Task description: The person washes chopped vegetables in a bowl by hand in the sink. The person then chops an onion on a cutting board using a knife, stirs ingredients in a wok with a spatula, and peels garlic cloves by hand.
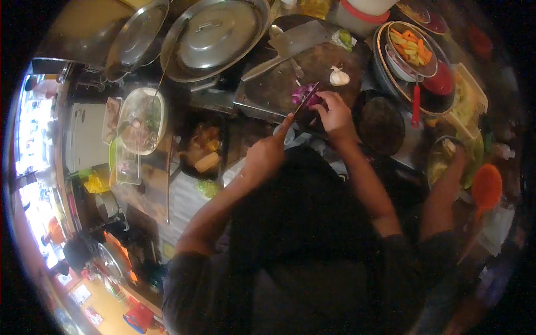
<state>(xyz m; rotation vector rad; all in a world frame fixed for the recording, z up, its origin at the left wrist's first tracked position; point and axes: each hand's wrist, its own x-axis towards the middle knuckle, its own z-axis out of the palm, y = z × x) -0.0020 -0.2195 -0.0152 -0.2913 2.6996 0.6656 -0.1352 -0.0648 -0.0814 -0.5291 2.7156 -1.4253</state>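
My left hand (267, 153) is closed around the handle of a knife (303, 104), its blade slanting up and right over a red onion (302, 94). Fingers of my right hand (335, 114) are bent and pinch the onion's right side, close to the blade. Purple onion pieces lie on the dark round chopping board (329, 58). Above my right hand sits a garlic bulb (339, 76). A wide cleaver (301, 39) rests across the board's far left, near a small metal spoon (275, 31). A small green item (345, 39) lies at the back.
Large metal lids (209, 36) stand at the back left. A strainer of cut orange and yellow vegetables (411, 47) tops bowls at the right. Another person's arm (444, 192) reaches into a bowl (438, 164). An oval white container (142, 120) and a dark tray (204, 151) are left.
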